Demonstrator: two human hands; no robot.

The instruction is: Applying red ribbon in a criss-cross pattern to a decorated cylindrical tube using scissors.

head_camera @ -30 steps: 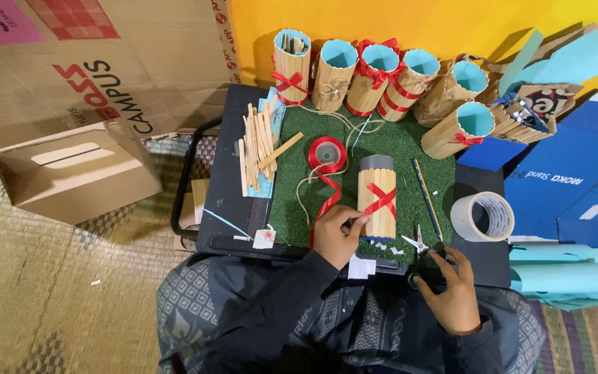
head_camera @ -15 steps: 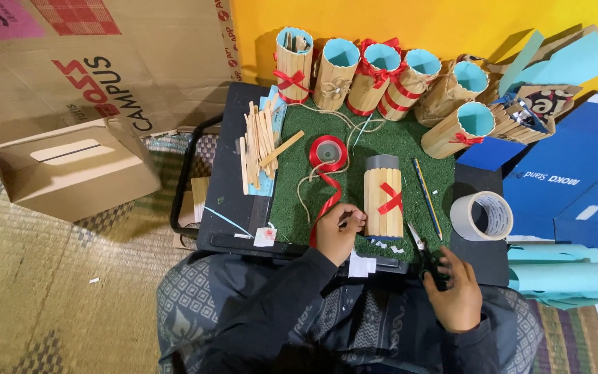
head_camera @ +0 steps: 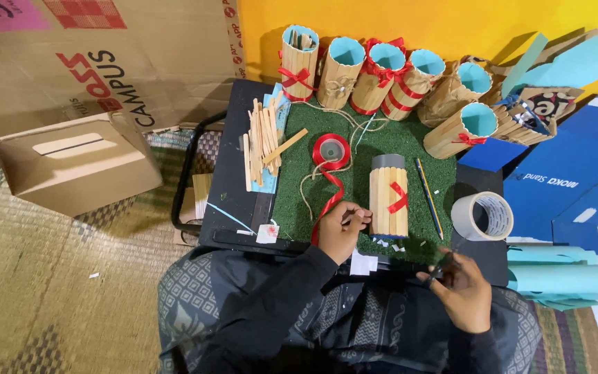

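Green turf mat (head_camera: 299, 201): stick-covered holder (head_camera: 389, 197) (red ribbon) is being gripped by left hand (head_camera: 340, 232); beside it, scissors (head_camera: 441, 266) are being clasped by right hand (head_camera: 461, 291).

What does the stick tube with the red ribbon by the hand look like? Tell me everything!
The tube is a cylinder covered with pale wooden sticks set side by side. It lies on its side on the green mat. Grey rim shows at its far end, blue at its near end. A red ribbon crosses its middle. The left hand touches its left side, near the bottom. A pencil lies just right of it, apart.
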